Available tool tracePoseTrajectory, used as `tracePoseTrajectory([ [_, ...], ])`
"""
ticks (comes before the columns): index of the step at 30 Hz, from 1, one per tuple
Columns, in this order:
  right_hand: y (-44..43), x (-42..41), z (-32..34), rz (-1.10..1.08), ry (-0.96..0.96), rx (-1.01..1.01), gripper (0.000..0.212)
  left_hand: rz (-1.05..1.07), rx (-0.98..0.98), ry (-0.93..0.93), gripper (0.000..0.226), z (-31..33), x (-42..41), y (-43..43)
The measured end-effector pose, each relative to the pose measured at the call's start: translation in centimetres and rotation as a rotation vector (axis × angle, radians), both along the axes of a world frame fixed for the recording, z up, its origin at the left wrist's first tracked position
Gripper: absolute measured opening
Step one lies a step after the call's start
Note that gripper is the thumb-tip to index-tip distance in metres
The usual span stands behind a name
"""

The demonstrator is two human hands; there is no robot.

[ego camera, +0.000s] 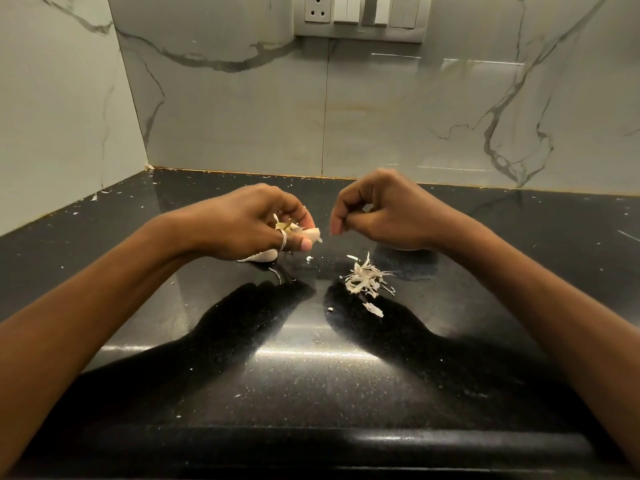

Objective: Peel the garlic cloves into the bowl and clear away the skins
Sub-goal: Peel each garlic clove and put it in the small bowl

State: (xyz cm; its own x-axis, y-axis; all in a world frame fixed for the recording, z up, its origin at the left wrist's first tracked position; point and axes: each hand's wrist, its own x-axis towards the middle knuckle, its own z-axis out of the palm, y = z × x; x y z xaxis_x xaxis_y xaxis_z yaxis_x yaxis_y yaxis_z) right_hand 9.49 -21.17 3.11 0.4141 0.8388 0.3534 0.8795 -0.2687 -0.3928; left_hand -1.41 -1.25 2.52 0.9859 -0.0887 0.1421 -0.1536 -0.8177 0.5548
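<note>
– Black speckled tabletop point(311, 375), with pale scraps all over it. Where's the garlic?

– In the left hand point(249, 223), up and to the left of the pile of skins point(365, 280). Its fingers are closed round a garlic clove point(311, 233), thumb underneath, and torn papery skin sticks out above the thumb.

– And the other hand?

– The right hand point(384, 216) hangs just behind the pile, fingers curled in tight, thumb against the forefinger. I see nothing between them, though a tiny scrap could be hidden there.

– The bowl?

– I can't make one out. A white piece point(261, 256) lies on the tabletop under the left hand, left of the pile, and a pale sliver shows under the right hand. I can't tell what either is.

– So what might go wrong?

– The clove sits out at the fingertips and looks half stripped, so it's probably slick. A hard tug on the skin could pop it onto the tabletop instead of into the bowl. The skins are light, too. A stray flake point(374, 309) lies on the near side of the pile, and specks reach the wall behind it. One careless sweep of an arm would scatter them wider and slow the clearing.
</note>
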Motion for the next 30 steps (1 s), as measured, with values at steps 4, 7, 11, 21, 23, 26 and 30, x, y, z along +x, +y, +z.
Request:
tracePoseTrajectory([
  [4, -0.2, 0.2, 0.1, -0.036, 0.053, 0.059, 0.030, 0.010, -0.138, -0.010, 0.041, 0.1, 0.1, 0.0],
  [7, -0.2, 0.3, 0.0, -0.069, 0.059, 0.072, 0.026, 0.064, -0.159, -0.038, 0.035, 0.1, 0.4, 0.5],
  [11, -0.1, 0.1, 0.0, -0.090, 0.035, 0.071, 0.023, 0.126, -0.198, -0.065, 0.020, -0.1, 0.6, 0.8],
  [21, 0.1, 0.1, -0.5, -0.105, 0.014, 0.076, 0.024, 0.178, -0.271, -0.117, 0.022, -0.6, 1.2, 1.3],
  [23, 0.2, 0.3, -0.6, -0.109, 0.009, 0.079, 0.024, 0.166, -0.263, -0.113, 0.024, -0.6, 1.3, 1.2],
  [26, 0.3, 0.6, -0.8, -0.106, 0.008, 0.093, 0.019, 0.161, -0.284, -0.145, 0.024, -0.7, 1.3, 1.0],
  [30, 0.5, 0.8, -0.7, -0.060, 0.161, 0.167, 0.013, 0.137, -0.254, -0.265, 0.026, -1.1, 1.2, 0.2],
])
